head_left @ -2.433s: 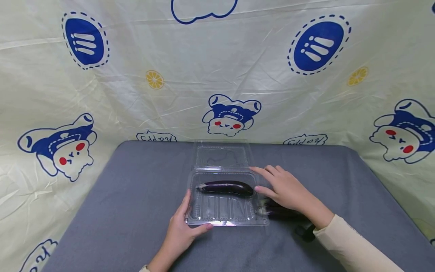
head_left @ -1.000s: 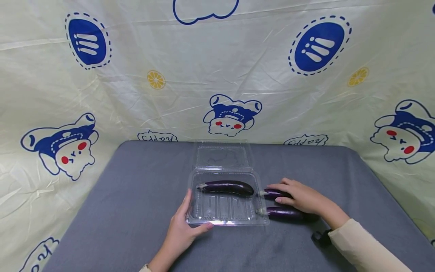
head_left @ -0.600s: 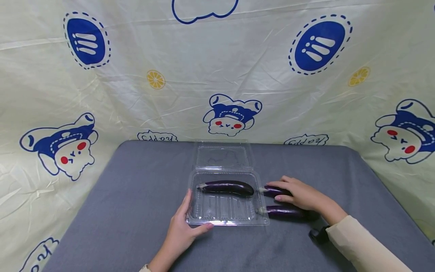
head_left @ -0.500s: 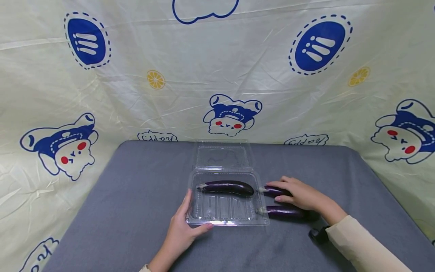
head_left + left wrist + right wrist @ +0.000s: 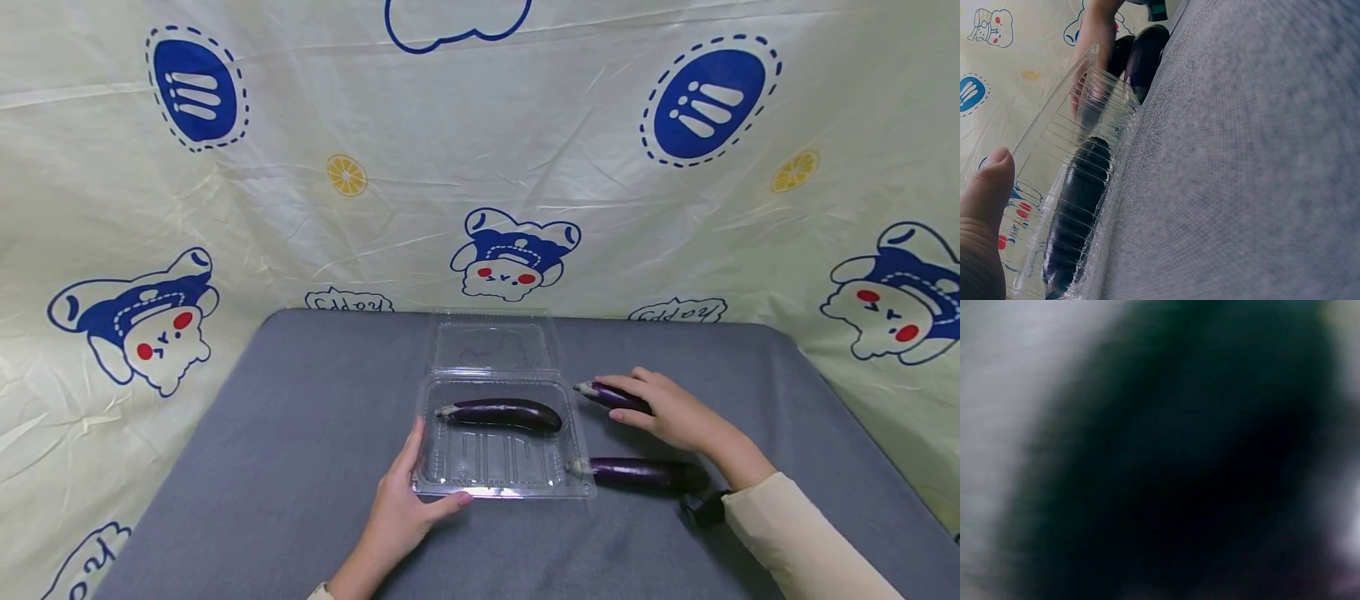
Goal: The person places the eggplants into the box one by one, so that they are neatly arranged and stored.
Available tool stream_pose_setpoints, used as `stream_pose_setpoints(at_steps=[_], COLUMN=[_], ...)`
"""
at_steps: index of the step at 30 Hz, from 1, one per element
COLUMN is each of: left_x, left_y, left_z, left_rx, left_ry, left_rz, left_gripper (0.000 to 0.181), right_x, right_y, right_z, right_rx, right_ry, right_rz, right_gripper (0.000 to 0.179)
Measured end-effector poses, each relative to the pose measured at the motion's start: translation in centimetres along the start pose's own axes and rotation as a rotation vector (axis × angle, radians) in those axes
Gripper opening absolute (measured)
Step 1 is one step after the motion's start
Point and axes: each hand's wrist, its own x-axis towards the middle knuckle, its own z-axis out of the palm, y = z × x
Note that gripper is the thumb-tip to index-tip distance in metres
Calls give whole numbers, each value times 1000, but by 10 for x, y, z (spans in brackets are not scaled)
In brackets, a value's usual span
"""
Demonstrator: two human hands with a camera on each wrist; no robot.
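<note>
A clear plastic clamshell container lies on the table with its lid folded back. Its left front corner is held by my left hand, thumb along the front rim and fingers at the left side. One dark purple eggplant lies crosswise in the container's far half. To the right of the tray, my right hand grips a second eggplant, its pale stem end pointing left and its rear end hidden under the palm. In the left wrist view, my left thumb shows beside the transparent wall.
A third eggplant lies on the grey tablecloth near the right forearm, its stem end overlapping the container's corner. Something black sits at the right wrist. A printed curtain rises behind the table. The right wrist view is dark and blurred.
My right hand moved from the container's right edge to the second eggplant, took hold of it, and shifted it slightly away from me, apart from the third eggplant. The left hand has stayed put.
</note>
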Motion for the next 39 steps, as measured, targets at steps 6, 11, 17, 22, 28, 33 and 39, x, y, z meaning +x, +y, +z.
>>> stream_pose_setpoints(at_steps=[6, 11, 17, 22, 28, 33, 39], left_x=[-2, -1, 0, 1, 1, 1, 1], left_y=[-1, -1, 0, 0, 1, 1, 1], left_z=[-1, -1, -1, -2, -3, -1, 0], left_rx=[2, 3, 3, 8, 3, -33, -45], left_ry=[-1, -4, -3, -9, -11, -16, -17], left_rz=[-13, -9, -16, -30, -28, -35, -39], left_gripper=[118, 118, 117, 118, 118, 120, 120], right_x=[10, 17, 30, 42, 58, 69, 75], right_y=[-16, -38, -66, -86, -108, -121, -127], right_z=[-14, -22, -22, -18, -13, -6, 5], right_rx=[51, 29, -11, -41, -76, -114, -150], right_ry=[14, 9, -14, -34, -61, -80, -101], right_rz=[11, 0, -45, -92, -165, -241, -300], right_gripper=[54, 52, 53, 52, 52, 50, 49])
